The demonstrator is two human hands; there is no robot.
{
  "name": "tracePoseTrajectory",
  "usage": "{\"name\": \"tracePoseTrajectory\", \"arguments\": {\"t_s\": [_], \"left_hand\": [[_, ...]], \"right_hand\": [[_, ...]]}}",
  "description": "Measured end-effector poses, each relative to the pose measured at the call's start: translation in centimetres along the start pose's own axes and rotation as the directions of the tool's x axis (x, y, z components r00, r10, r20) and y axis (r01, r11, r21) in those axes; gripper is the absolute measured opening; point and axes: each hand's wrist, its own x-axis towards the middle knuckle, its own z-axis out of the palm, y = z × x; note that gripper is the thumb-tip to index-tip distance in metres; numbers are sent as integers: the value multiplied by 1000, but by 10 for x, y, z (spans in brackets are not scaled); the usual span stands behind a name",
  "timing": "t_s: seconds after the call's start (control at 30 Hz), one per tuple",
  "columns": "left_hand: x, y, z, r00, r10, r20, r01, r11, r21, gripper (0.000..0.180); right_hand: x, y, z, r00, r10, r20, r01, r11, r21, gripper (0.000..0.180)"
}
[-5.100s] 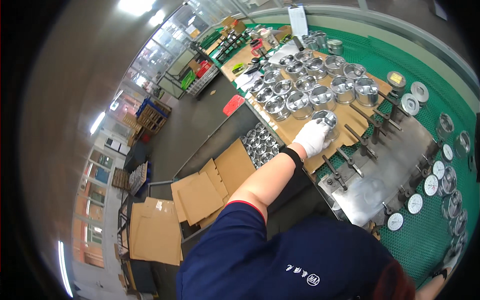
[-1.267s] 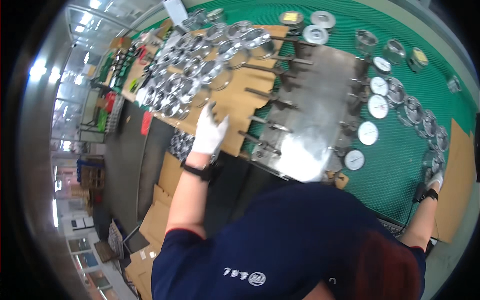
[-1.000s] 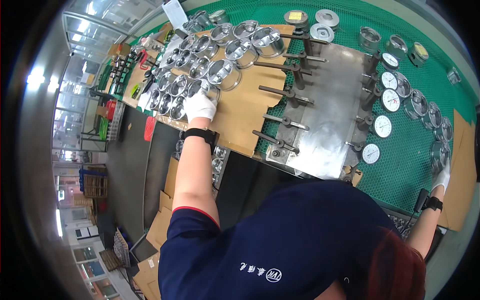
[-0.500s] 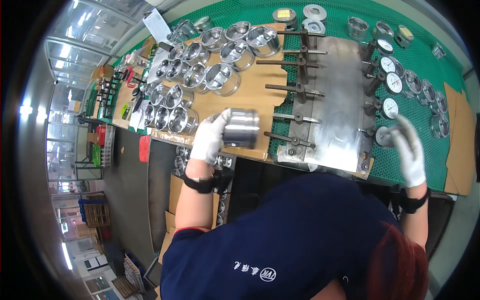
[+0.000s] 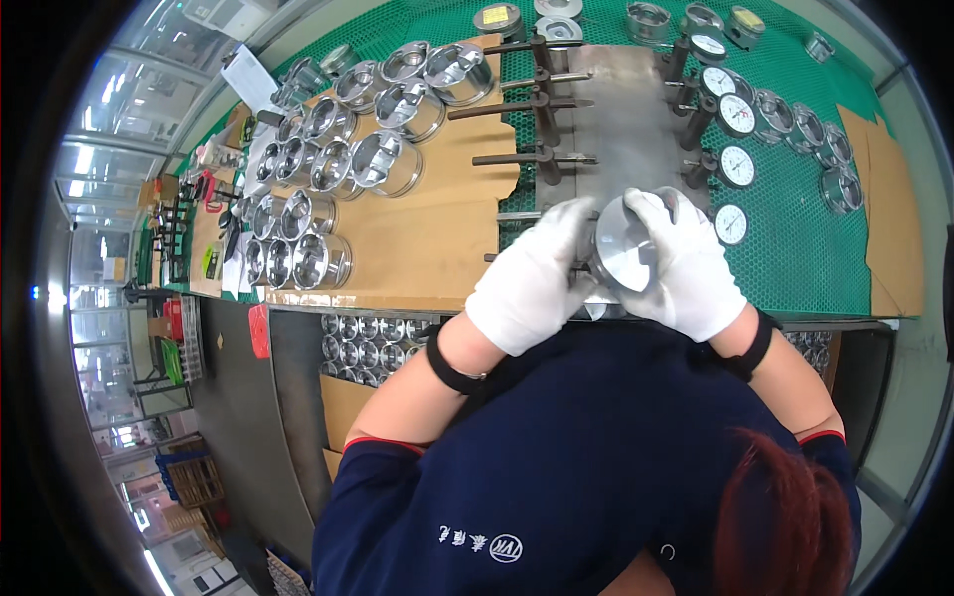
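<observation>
In front of my body, at the near end of the steel plate [image 5: 621, 119], a shiny metal piston [image 5: 624, 260] is held between my two white-gloved hands, its flat round face showing. My left hand [image 5: 537, 276] closes against the piston's left side; its fingertips are slightly blurred. From the right, my right hand [image 5: 688, 266] curls its fingers over the top and side of it. A dial gauge [image 5: 730, 225] stands just right of my right hand. The near part of the fixture is hidden behind the hands.
Several pistons [image 5: 386, 162] stand in rows on cardboard [image 5: 437, 238] at left. Clamp bars [image 5: 537, 159] line the plate's left edge, and more dial gauges [image 5: 736, 166] its right. Several metal rings [image 5: 843, 189] lie on the green mat [image 5: 795, 248]. Cardboard [image 5: 889, 214] leans at far right.
My left hand has carried the piston rightward from the cardboard to the plate's near end. My right hand has come left from the gauges and taken hold of it. The view has shifted slightly.
</observation>
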Motion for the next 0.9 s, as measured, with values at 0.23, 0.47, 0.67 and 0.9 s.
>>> {"name": "tracePoseTrajectory", "arguments": {"t_s": [0.23,0.47,0.67,0.9], "left_hand": [[21,-2,43,980,178,-93,-162,973,162,72],[36,-9,55,958,227,-176,-194,963,188,64],[57,-22,63,942,255,-219,-233,965,121,58],[60,-19,58,944,257,-208,-242,966,93,61]], "right_hand": [[-15,18,-1,999,-4,-49,8,995,97,92],[-51,42,6,623,465,629,-775,255,579,88],[-49,45,7,646,468,603,-734,164,659,96],[-50,49,9,649,437,623,-738,161,656,96]]}}
